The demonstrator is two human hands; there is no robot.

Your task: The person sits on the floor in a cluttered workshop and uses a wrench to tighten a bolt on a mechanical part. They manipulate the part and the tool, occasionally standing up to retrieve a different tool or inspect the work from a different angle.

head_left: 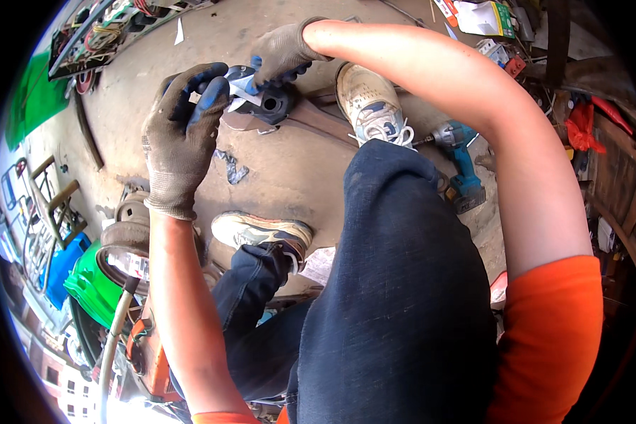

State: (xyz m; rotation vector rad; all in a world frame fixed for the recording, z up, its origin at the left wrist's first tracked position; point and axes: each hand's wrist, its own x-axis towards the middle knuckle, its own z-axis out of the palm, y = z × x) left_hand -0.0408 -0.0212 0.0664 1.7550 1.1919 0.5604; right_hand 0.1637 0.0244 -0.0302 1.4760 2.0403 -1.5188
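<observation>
My left hand (pixel 187 120), in a grey-brown work glove with blue fingertips, is open beside a dark machine part (pixel 272 106) with a round hole. Its thumb and forefinger are bent and apart, close to a pale, shiny strip (pixel 246 90) that lies across the part. From the far side my right hand (pixel 281 55), gloved alike, has its fingers closed at the strip's upper edge; its grip is partly hidden. A rusty flat metal bar (pixel 321 126) runs from the dark part toward my shoe (pixel 369 99).
On the concrete floor, a teal cordless drill (pixel 461 162) lies right of my knee. Crumpled silvery scraps (pixel 232 167) lie nearer than the part. A rusty wheel-like piece (pixel 128 237) and green plastic (pixel 95 283) are at left. A red bag (pixel 584 129) hangs among clutter at right.
</observation>
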